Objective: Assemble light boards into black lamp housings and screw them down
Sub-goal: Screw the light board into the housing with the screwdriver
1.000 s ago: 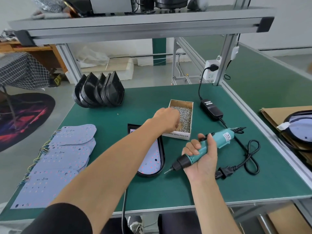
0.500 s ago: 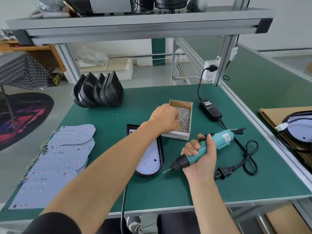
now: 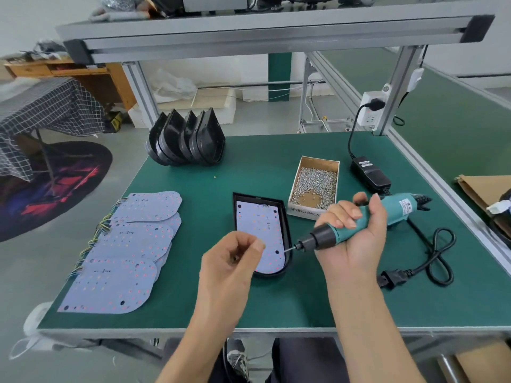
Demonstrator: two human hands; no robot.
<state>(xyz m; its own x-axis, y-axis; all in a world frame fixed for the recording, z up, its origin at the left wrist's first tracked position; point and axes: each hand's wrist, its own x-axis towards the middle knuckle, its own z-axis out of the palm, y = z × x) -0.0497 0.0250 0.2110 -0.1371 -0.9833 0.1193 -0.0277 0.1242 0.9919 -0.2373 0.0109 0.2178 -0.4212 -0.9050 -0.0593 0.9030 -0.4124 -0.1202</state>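
A black lamp housing (image 3: pixel 287 225) lies flat on the green bench with a pale light board (image 3: pixel 257 219) seated inside it. My left hand (image 3: pixel 232 261) hovers over the housing's near end, fingers curled and pinching something small that I take for a screw. My right hand (image 3: pixel 356 239) grips a teal electric screwdriver (image 3: pixel 359 225), its bit pointing left at the housing's right edge. A cardboard box of screws (image 3: pixel 315 183) stands just behind the screwdriver.
A pile of loose light boards (image 3: pixel 127 244) with wire tails covers the left of the bench. Several empty black housings (image 3: pixel 188 139) stand on edge at the back. A black power adapter (image 3: pixel 370 172) and coiled cord (image 3: pixel 431 258) lie at the right.
My left hand has left the screw box and drawn back over the housing's near end. My right hand has kept the screwdriver and brought its tip closer to the housing.
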